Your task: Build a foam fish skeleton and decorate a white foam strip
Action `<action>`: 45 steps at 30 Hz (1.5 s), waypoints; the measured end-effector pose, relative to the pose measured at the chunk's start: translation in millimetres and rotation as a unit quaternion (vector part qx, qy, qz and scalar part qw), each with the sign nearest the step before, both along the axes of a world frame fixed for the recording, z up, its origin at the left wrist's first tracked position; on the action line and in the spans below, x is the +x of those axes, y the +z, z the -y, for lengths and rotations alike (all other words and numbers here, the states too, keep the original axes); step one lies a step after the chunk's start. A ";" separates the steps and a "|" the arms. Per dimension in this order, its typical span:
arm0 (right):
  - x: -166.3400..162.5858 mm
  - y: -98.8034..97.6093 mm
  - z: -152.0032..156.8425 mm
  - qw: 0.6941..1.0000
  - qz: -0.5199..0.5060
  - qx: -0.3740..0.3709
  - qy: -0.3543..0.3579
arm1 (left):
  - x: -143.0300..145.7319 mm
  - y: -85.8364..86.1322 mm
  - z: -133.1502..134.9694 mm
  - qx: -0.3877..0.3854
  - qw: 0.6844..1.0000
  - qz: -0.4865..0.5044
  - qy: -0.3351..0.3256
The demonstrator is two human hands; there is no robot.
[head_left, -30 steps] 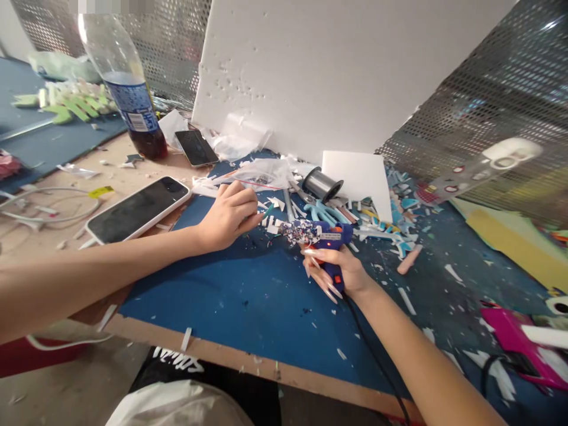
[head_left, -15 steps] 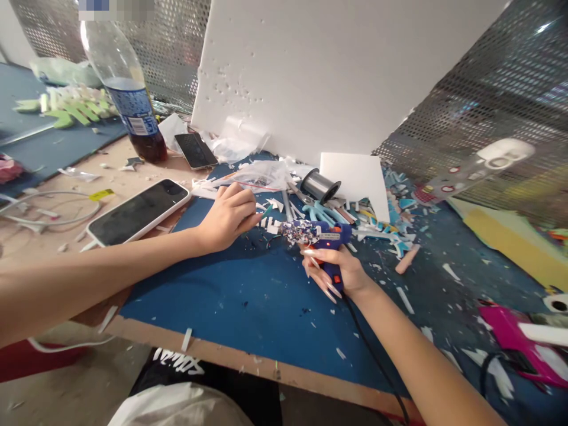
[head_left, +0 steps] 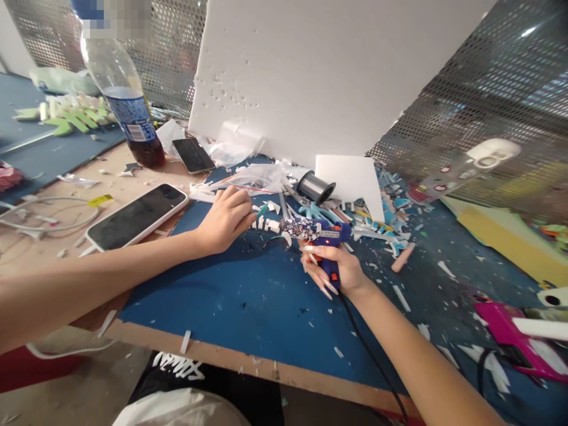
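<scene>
My right hand (head_left: 339, 269) is wrapped round the handle of a blue hot glue gun (head_left: 332, 235), its barrel crusted with speckled bits and its nozzle pointing left. A small red light glows on the gun's side, and a black cord trails from the grip. Just left of the nozzle, my left hand (head_left: 227, 220) is closed in a pinch, back of the hand toward me. At its fingertips is a small white piece with dark bands (head_left: 265, 223), close to the nozzle. A bit of teal shows beside it. The fingers hide how the piece is gripped.
Foam scraps, a wire spool (head_left: 316, 187) and light-blue pliers (head_left: 322, 213) lie behind the gun. On the left are a white-cased phone (head_left: 138, 216), a second dark phone (head_left: 193, 155) and a cola bottle (head_left: 133, 118). A magenta tool (head_left: 510, 337) lies at right; a white foam board (head_left: 310, 77) stands behind.
The view has shifted slightly. My hands keep nearly the same places, both still closed; a curved white sliver now shows just below the glue gun's nozzle.
</scene>
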State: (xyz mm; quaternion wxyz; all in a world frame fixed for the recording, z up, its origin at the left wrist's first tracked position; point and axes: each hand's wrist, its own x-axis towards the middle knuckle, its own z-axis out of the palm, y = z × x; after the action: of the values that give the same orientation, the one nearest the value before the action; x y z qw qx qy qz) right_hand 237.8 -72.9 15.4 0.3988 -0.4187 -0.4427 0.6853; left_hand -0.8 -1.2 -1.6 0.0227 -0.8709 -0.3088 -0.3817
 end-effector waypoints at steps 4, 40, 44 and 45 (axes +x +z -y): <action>-0.2 0.7 -0.7 1.000 -0.005 0.005 -0.011 | -0.5 0.7 0.6 -0.006 1.000 0.000 -0.005; 41.9 -0.1 45.4 0.458 0.853 0.202 -0.146 | -2.4 -0.4 1.9 0.009 0.999 -0.016 -0.039; 56.2 -7.4 41.0 0.492 0.833 0.220 -0.125 | -2.0 -0.3 1.8 0.010 0.999 -0.019 -0.040; 58.9 -8.4 40.2 0.496 0.830 0.229 -0.116 | -1.8 -0.2 1.8 0.009 0.999 -0.019 -0.039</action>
State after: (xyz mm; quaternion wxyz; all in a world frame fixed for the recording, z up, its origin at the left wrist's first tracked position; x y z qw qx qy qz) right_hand 296.7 -113.2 7.0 0.0060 -0.7363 -0.6585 -0.1556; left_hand -2.6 -3.0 -1.8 0.0219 -0.8889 -0.2708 -0.3690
